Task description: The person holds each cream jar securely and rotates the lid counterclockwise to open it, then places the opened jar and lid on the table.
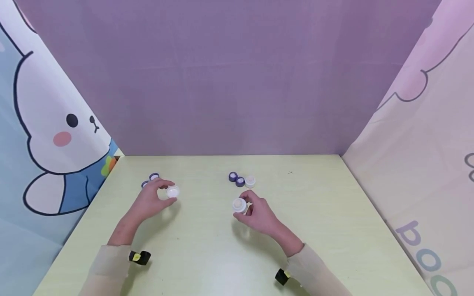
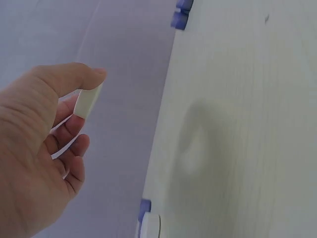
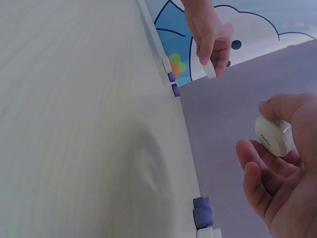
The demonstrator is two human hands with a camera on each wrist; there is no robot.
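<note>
My left hand (image 1: 149, 200) holds a shallow white round lid (image 1: 173, 191) by its edges, between thumb and fingers; the left wrist view shows the lid (image 2: 87, 103) edge-on, above the table. A small white round jar (image 1: 239, 205) is in my right hand (image 1: 260, 213), pinched between thumb and fingers and also raised. In the right wrist view the jar (image 3: 273, 136) has small lettering on its flat face and a clear-looking side. Just beyond my right hand lies another white round piece (image 1: 250, 181), with two small blue-rimmed round pieces (image 1: 236, 179) beside it.
At the left, partly behind my left hand, lie two blue-rimmed round pieces (image 1: 154, 176); a white disc (image 3: 166, 63) shows with them in the right wrist view. A purple cloth wall (image 1: 237, 82) stands behind the pale table (image 1: 207, 255), with printed cloths (image 1: 414, 164) at both sides.
</note>
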